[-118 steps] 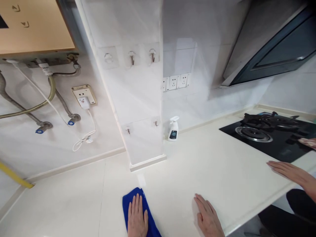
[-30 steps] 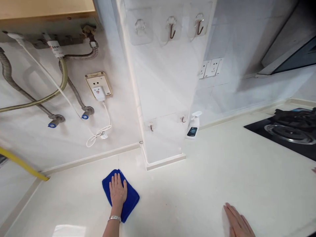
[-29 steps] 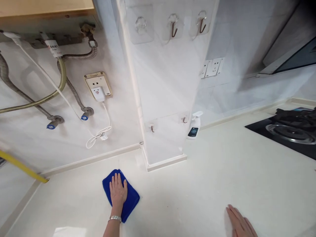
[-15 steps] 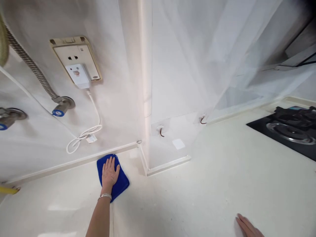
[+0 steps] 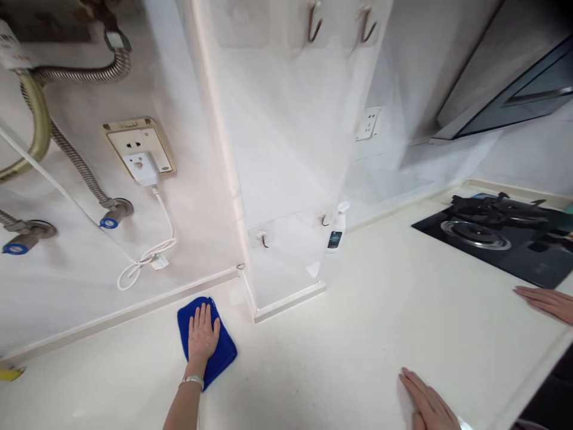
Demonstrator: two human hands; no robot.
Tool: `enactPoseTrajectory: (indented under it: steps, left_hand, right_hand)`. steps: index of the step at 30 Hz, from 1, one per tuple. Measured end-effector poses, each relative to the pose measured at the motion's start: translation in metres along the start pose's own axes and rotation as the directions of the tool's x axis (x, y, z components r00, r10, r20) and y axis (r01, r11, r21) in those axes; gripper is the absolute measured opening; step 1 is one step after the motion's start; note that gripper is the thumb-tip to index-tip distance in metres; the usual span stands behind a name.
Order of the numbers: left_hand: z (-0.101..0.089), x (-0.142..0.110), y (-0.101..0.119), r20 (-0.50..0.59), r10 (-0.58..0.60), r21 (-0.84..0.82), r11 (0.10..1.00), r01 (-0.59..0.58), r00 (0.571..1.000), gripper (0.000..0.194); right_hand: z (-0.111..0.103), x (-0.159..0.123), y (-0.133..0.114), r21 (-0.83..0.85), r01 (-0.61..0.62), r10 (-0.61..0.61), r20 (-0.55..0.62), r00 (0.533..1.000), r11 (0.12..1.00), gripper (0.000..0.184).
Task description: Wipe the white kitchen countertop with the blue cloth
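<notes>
A blue cloth lies folded on the white countertop, close to the wall's base strip. Flat on top of it rests my left hand, fingers stretched out, a silver bracelet at the wrist. Toward the bottom right, my right hand lies on the bare counter with its fingers extended and nothing in them. Part of its wrist is cut off by the frame's lower edge.
Another person's hand rests on the counter at the right edge, beside the black gas stove. A pillar with hooks juts out; a white bottle stands behind it. A plug, its coiled cord and water valves line the left wall.
My view has tilted up and to the right, bringing in the bottle, more hooks and the other person's hand. My left hand stays on the cloth; more of my right hand shows.
</notes>
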State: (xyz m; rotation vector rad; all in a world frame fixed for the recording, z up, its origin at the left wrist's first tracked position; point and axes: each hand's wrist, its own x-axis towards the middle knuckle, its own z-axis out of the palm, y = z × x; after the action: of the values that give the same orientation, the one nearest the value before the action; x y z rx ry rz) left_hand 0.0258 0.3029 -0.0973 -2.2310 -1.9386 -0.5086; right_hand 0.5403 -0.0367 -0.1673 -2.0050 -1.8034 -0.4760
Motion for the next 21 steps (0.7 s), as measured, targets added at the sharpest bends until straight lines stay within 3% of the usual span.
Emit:
enactPoseTrajectory:
  steps: [10,21]
  left_hand:
    - [-0.012,-0.063,0.051,-0.021,0.151,0.018,0.988,-0.151,0.988,0.058]
    - [-0.021,-0.14,0.084,-0.031,0.264,0.008,0.964,-0.264,0.964,0.055]
  right_hand:
    - [0.002,0.008,-0.007,0.033,0.009,-0.006,-0.102,0.995,0.999,0.071]
    - [0.007,0.004,-0.009,0.042,0.026,-0.02,-0.145,0.989,0.999,0.066]
